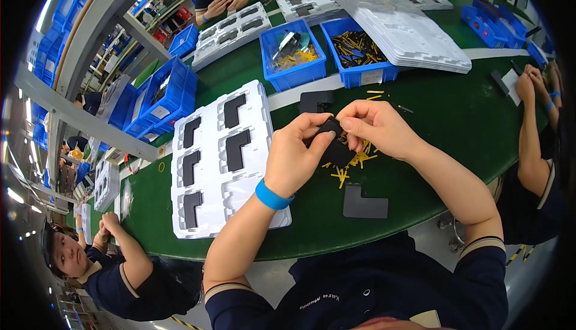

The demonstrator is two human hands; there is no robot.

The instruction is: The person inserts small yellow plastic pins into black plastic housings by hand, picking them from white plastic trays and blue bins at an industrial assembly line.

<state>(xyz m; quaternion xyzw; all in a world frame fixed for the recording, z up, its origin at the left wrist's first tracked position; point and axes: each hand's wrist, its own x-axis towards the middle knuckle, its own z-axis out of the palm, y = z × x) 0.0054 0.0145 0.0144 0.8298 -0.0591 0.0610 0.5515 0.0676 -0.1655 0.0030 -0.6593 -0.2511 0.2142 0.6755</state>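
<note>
1. The left hand [300,153] grasps a black part [337,154] over scattered yellow strips [363,157]; the right hand's [379,127] fingertips meet its upper edge, their grip unclear.
2. Pale lettering [321,301] marks the wearer's shirt; a white label [372,77] fronts a blue bin [351,80].
3. An L-shaped piece [365,205] lies near the surface's [435,174] front edge; green stretches rightward.

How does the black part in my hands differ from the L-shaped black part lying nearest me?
Pose: the held black part is tilted up between the left hand and right hand; the L-shaped black part lies flat on the green table.
Visibility: fingers hide some of the held black part; the L-shaped black part shows its whole outline.
Shared: both are dark.
</note>
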